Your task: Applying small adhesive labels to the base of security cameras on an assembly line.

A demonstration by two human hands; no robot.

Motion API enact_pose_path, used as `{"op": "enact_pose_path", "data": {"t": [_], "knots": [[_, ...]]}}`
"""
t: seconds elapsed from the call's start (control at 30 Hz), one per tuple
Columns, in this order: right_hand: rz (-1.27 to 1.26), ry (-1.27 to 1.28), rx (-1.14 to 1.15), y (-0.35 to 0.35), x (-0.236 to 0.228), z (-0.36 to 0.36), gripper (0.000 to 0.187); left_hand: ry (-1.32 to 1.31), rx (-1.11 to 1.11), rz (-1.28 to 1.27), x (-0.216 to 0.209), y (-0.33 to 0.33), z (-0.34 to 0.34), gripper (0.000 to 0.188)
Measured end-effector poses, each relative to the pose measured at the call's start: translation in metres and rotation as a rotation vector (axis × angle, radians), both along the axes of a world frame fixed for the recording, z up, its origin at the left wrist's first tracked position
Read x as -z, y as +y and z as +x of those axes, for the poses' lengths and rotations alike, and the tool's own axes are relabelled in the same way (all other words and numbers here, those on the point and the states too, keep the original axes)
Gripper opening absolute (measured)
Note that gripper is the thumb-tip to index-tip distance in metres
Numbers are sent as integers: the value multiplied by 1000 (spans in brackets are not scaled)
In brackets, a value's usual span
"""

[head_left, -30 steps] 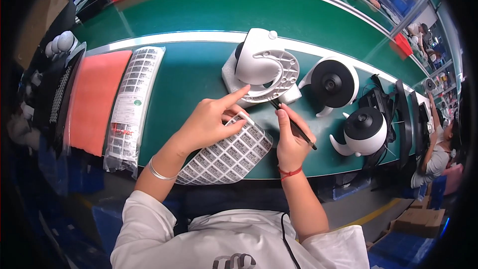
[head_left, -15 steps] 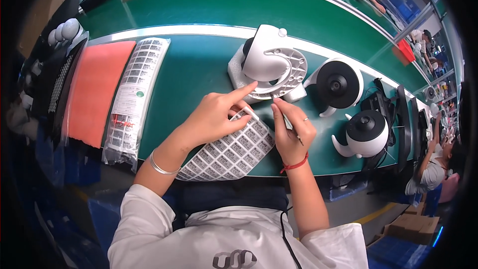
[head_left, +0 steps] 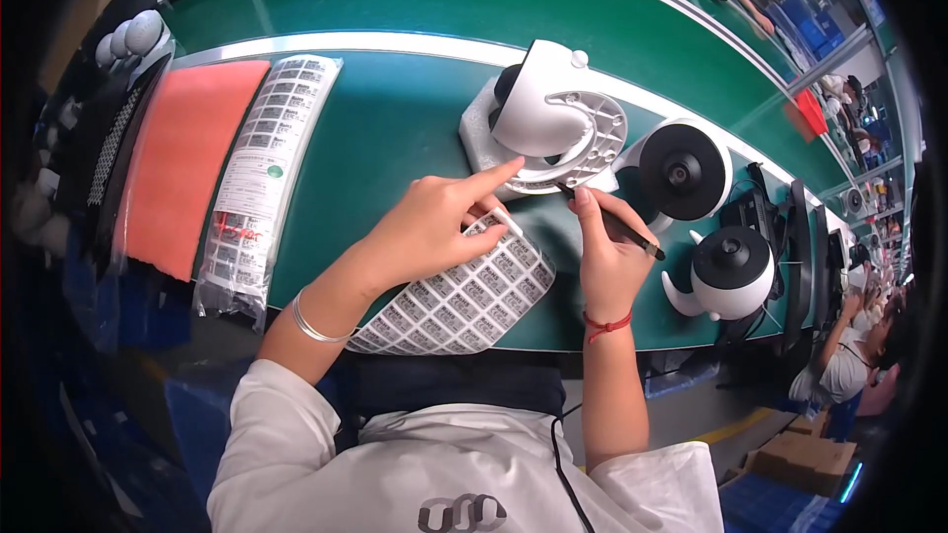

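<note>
A white dome-shaped device (head_left: 546,111) lies tilted on a white foam block (head_left: 476,125), its round base plate (head_left: 591,137) facing me. My left hand (head_left: 434,220) rests over a sheet of small printed labels (head_left: 462,294), index finger stretched toward the device's base, a small white label stuck at its fingers. My right hand (head_left: 604,249) grips black tweezers (head_left: 614,224), their tip touching the lower rim of the base plate.
Two more white-and-black round devices (head_left: 683,170) (head_left: 729,267) stand to the right. A bagged stack of label sheets (head_left: 263,170) and an orange-red pad (head_left: 182,160) lie to the left on the green bench (head_left: 395,118). Another person (head_left: 849,355) works at far right.
My right hand has brought the tweezers up to the base plate's rim. My left hand has kept pointing at the device; the view has shifted slightly.
</note>
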State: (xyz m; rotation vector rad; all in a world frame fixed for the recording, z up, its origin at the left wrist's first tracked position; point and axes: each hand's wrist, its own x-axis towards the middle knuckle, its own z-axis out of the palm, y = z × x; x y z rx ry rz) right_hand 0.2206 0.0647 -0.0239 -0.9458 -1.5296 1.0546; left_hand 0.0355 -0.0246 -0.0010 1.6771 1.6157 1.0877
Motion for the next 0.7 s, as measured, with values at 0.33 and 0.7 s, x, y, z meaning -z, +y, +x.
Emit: {"op": "enact_pose_path", "data": {"t": [0.33, 0.7], "knots": [[-37, 62, -27, -1, 7, 0, 10, 39, -21, -1, 1, 0, 1, 68], [-12, 11, -55, 4, 3, 2, 10, 60, -20, -15, 0, -1, 1, 69]]}}
